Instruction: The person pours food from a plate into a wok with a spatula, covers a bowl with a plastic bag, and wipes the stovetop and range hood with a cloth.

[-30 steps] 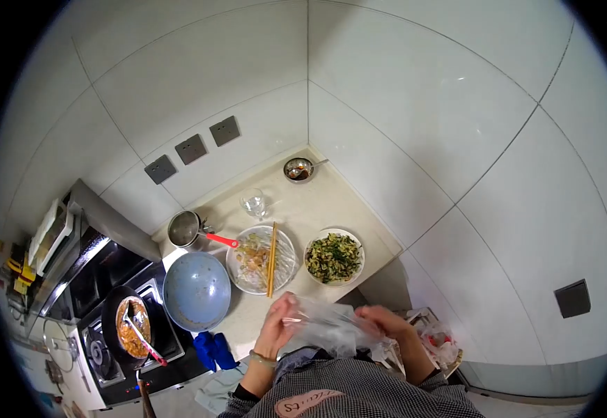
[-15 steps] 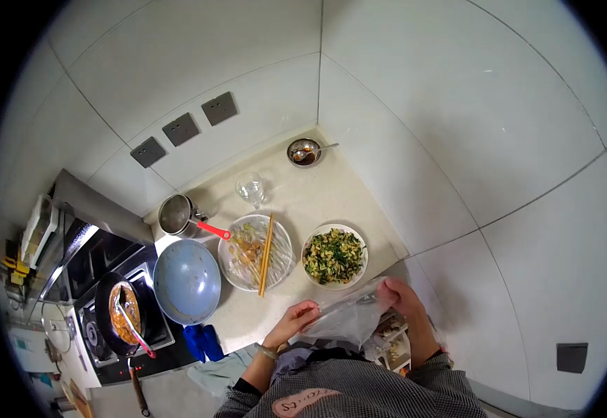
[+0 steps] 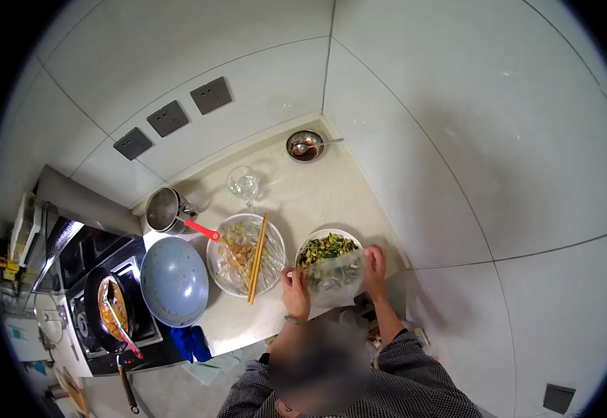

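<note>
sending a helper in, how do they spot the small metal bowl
On the pale counter, find the far corner where the tiled walls meet. The small metal bowl there holds dark sauce and a spoon, unlike the clear glass or the white plate with chopsticks.

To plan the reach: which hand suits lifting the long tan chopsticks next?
Likely the left hand: it is nearer the long tan chopsticks. The right hand is at the round white dish's far side. Both hold clear plastic film.

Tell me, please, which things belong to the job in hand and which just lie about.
Probably in use: clear plastic, held by left hand and right hand; chopped greens.
Seemingly lying about: chopsticks, blue pan, glass, blue cloth.
</note>
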